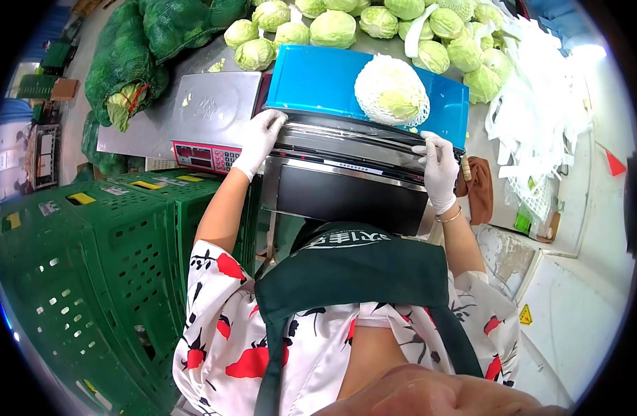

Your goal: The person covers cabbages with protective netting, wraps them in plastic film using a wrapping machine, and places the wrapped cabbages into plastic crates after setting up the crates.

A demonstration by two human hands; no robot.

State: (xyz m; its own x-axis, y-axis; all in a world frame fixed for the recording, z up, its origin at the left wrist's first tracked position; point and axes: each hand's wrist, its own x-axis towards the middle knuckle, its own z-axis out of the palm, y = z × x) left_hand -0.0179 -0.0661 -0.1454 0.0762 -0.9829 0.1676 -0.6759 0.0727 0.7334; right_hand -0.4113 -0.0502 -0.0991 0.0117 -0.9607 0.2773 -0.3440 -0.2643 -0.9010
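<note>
A wrapping machine with a black front point(342, 191) and a blue top plate point(315, 76) stands before me. On the plate's right side sits a pale cabbage point(391, 90) in a white foam net. My left hand point(263, 139), in a white glove, is closed in a pinch at the machine's left front corner. My right hand point(440, 166), gloved too, pinches near the right front corner. Between them stretches what looks like clear plastic film point(349, 132), glossy over the dark front; its edges are hard to make out.
A scale point(218, 104) stands left of the machine. Several bare cabbages point(332, 29) lie behind it, with green net sacks point(124, 62) at the far left. White foam nets point(537, 97) are heaped on the right. Green crates point(117, 256) are stacked by my left side; a brown cloth point(479, 187) hangs right.
</note>
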